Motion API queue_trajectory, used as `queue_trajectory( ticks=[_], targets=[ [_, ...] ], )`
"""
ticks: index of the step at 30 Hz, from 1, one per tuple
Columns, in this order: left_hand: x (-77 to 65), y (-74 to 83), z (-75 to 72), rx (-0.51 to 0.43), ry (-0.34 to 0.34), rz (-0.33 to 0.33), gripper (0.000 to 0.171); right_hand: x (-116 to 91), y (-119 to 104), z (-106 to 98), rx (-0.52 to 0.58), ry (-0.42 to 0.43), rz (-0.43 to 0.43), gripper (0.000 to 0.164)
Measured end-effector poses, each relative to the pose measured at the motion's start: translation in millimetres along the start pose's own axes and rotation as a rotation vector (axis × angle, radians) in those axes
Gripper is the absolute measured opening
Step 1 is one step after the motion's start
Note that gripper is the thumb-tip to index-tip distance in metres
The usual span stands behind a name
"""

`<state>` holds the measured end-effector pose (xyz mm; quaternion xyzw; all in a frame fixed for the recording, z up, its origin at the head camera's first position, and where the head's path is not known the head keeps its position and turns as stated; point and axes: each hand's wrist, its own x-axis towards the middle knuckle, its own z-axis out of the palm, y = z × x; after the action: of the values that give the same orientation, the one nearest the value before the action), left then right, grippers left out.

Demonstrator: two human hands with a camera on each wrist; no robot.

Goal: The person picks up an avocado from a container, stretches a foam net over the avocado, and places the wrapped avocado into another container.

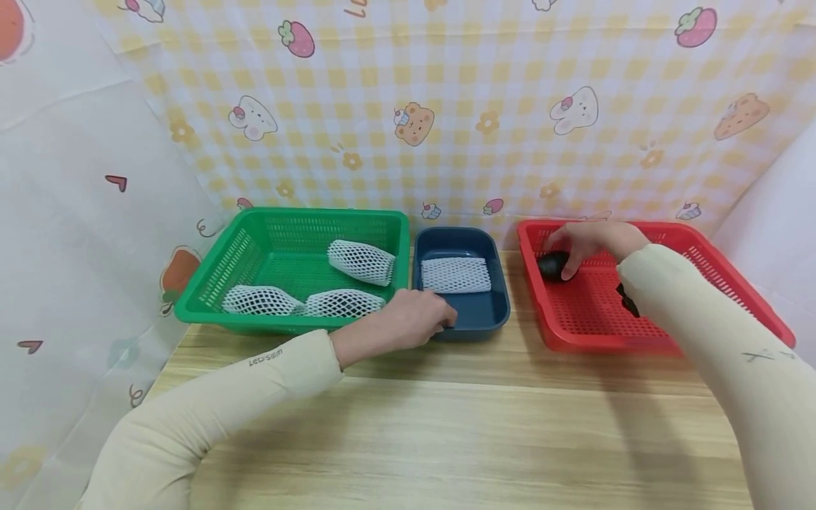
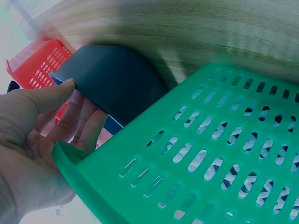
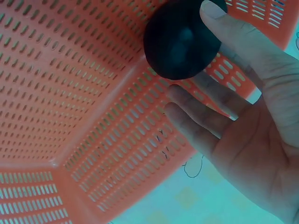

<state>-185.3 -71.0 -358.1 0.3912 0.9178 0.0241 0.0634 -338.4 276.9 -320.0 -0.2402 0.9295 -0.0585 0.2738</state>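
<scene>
In the head view, my right hand [image 1: 589, 241] reaches into the left side of the red basket [image 1: 612, 343] and grips a dark, smooth avocado [image 1: 553, 266]. Thumb and fingers hold the avocado [image 3: 184, 42] from either side in the right wrist view. My left hand [image 1: 417, 319] pinches the near left rim of the dark blue bin [image 1: 474, 312]. The left wrist view puts the thumb outside the rim, the other fingers over its inner side. Inside the blue bin lies a white foam net sleeve [image 1: 455, 275], flat and lengthwise.
Left of the blue bin stands a green basket [image 1: 293, 212] with three white foam nets, one at the back right [image 1: 361, 262] and two along the front. All three containers stand on a wood-grain table [image 1: 446, 439] before a checked cloth [image 1: 484, 163].
</scene>
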Motion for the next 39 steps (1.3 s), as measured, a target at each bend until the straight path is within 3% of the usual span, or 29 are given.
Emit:
queue_trajectory(
  ticks=[12, 24, 29, 39],
  targets=[
    [-0.9, 2.1, -1.8, 0.011, -0.005, -0.001, 0.016, 3, 1, 15, 0.144, -0.055, 0.112, 0.073],
    [-2.0, 3.5, -2.4, 0.013, -0.01, -0.008, 0.017, -3, -1, 13, 0.135, -0.057, 0.117, 0.067],
    [-3.0, 3.1, -2.3, 0.014, -0.006, -0.011, 0.017, -7, 0, 7, 0.065, -0.042, 0.046, 0.062],
    [-3.2, 2.0, -1.1, 0.007, -0.002, -0.012, 0.017, -24, 6, 0, -0.067, 0.079, -0.085, 0.061]
  ],
)
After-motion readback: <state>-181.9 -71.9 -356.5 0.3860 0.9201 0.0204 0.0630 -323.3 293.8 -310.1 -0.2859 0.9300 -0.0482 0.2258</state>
